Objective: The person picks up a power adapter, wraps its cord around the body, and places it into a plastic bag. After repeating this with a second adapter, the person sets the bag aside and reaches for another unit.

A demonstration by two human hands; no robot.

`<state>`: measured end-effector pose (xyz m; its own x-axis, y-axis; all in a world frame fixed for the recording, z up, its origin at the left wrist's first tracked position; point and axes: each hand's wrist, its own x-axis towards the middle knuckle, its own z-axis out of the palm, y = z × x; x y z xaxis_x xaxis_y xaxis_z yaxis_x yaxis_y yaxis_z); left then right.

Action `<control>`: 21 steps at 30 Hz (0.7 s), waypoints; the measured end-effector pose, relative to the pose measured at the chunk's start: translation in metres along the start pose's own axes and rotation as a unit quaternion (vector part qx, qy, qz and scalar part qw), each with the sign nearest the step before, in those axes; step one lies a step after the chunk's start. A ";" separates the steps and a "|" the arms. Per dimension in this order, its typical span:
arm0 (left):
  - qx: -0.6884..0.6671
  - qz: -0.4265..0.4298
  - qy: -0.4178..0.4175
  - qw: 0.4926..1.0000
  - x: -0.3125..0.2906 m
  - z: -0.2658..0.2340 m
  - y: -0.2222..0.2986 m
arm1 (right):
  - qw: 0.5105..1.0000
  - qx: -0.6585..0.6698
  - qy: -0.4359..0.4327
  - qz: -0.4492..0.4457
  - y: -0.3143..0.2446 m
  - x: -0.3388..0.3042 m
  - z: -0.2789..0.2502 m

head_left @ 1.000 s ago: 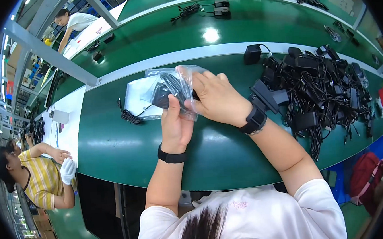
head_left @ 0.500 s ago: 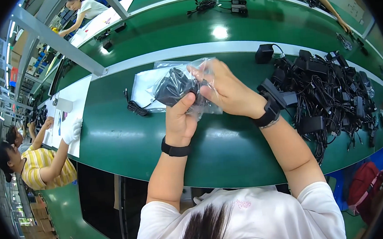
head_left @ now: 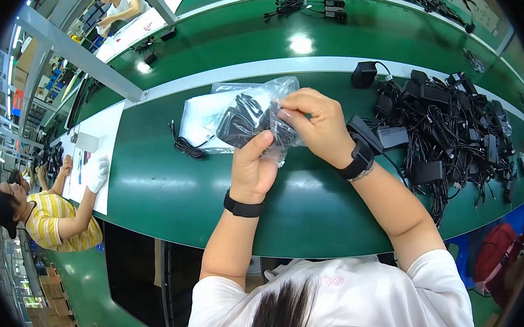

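Note:
Between my hands, over the green table, is a clear plastic bag (head_left: 239, 124) with a black power adapter and its coiled cable inside. My left hand (head_left: 255, 164) grips the bag from below, thumb on top and fingers hidden beneath it. With thumb and forefinger, my right hand (head_left: 315, 123) pinches the bag's crinkled right end. A stack of flat clear bags (head_left: 201, 116) lies behind and to the left of the held one. Beside that stack rests a small coiled black cable (head_left: 186, 147).
To my right spreads a large tangled heap of black adapters and cables (head_left: 445, 132). A single adapter (head_left: 363, 74) stands at the table's back edge. Beyond the white rail runs another green bench (head_left: 217, 45). A co-worker in yellow stripes (head_left: 62, 223) sits at the left.
My right hand has drawn its fingers together at the bag's end, and its wrist has shifted slightly left. The left hand keeps its hold. A co-worker's arm at the far right has lifted.

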<state>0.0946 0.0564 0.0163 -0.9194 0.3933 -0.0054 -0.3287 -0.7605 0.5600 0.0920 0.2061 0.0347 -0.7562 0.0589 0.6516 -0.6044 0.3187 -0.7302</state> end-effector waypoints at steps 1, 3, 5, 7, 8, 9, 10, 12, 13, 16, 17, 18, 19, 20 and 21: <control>0.000 -0.001 -0.001 1.000 0.001 0.001 0.000 | 0.988 -0.118 -0.003 -0.104 0.002 0.001 -0.002; 0.004 0.001 -0.001 1.000 0.002 0.004 0.000 | 0.978 -0.176 -0.017 -0.108 0.001 0.000 0.001; 0.038 0.012 0.000 0.999 0.002 0.010 0.003 | 0.960 -0.247 -0.048 -0.120 -0.001 0.000 0.002; 0.071 0.025 0.005 0.997 0.000 0.011 0.003 | 0.943 -0.297 -0.066 -0.133 -0.006 -0.004 0.003; 0.086 0.031 0.020 0.996 0.002 0.010 0.002 | 0.923 -0.347 -0.083 -0.147 -0.007 -0.005 0.004; 0.100 0.037 0.033 0.994 0.003 0.009 0.000 | 0.923 -0.347 -0.083 -0.146 -0.009 -0.004 0.002; 0.100 0.037 0.033 0.994 0.003 0.006 0.000 | 0.926 -0.332 -0.121 -0.129 -0.009 -0.001 -0.001; -0.015 0.005 0.057 0.998 0.005 -0.001 0.002 | 0.928 -0.318 -0.157 -0.113 -0.008 0.005 -0.006; -0.043 0.009 0.049 0.998 0.006 -0.002 0.004 | 0.982 -0.101 -0.157 0.003 -0.007 0.008 -0.009; 0.035 0.036 0.046 0.998 0.007 -0.006 0.007 | 0.947 0.211 -0.205 0.127 -0.014 0.012 -0.017; 0.041 0.031 0.047 0.998 0.004 -0.003 0.004 | 0.972 0.116 -0.179 0.100 -0.018 0.009 -0.013; 0.041 0.027 0.046 0.998 0.003 0.002 0.000 | 0.986 0.017 -0.148 0.076 -0.022 0.007 -0.009; 0.046 0.038 0.037 0.998 0.003 0.005 -0.004 | 0.971 0.117 -0.089 0.187 -0.014 0.004 -0.003; 0.052 0.049 0.028 0.997 0.003 0.007 -0.007 | 0.962 0.132 -0.068 0.230 -0.009 0.007 -0.009; 0.017 0.010 0.028 0.999 0.006 -0.001 -0.005 | 0.948 0.239 -0.029 0.207 -0.008 0.010 -0.012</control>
<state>0.0903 0.0618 0.0129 -0.9369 0.3473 -0.0403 -0.3032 -0.7496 0.5884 0.0920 0.2155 0.0498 -0.9574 0.0289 0.2872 -0.2874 -0.1857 -0.9396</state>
